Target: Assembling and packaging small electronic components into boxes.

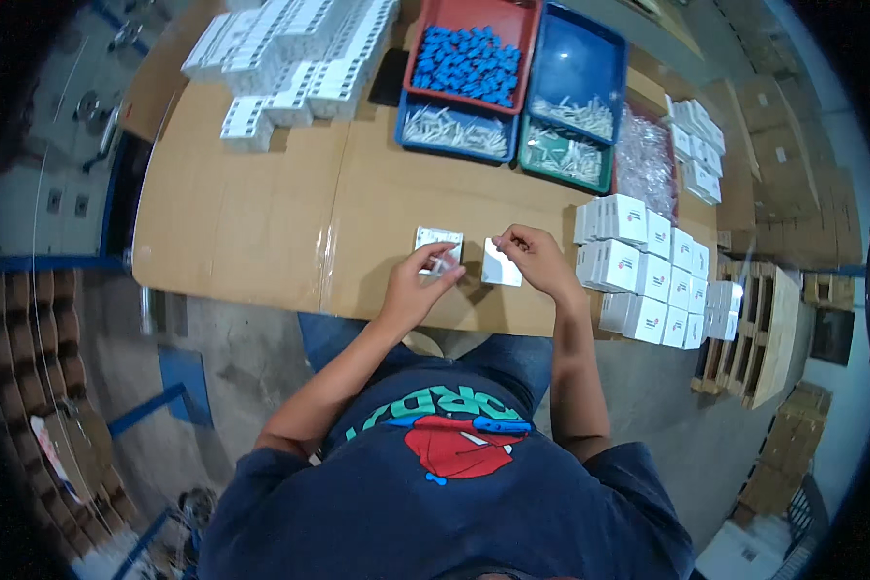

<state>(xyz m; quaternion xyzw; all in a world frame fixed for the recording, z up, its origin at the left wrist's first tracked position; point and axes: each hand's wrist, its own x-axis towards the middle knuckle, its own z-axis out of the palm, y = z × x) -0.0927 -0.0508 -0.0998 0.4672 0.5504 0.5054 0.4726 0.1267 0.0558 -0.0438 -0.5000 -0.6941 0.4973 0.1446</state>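
Observation:
My left hand (420, 283) curls over a small white box (438, 235) lying near the table's front edge. Between its thumb and fingers shows a small clear, whitish piece (442, 262), too blurred to name. To the right, my right hand (539, 261) is closed in a pinch at the upper edge of a flat white piece (501, 267), a card or box lid. Whatever its fingertips may hold is hidden. The two white pieces lie side by side, a little apart.
Beyond my hands stand a red tray (534, 29) of blue parts, blue trays (575, 72) and a green tray (561, 177) with small white pieces. Clear plastic packets (645, 159) lie beside them. White boxes are stacked at right (648, 271) and far left (300, 72).

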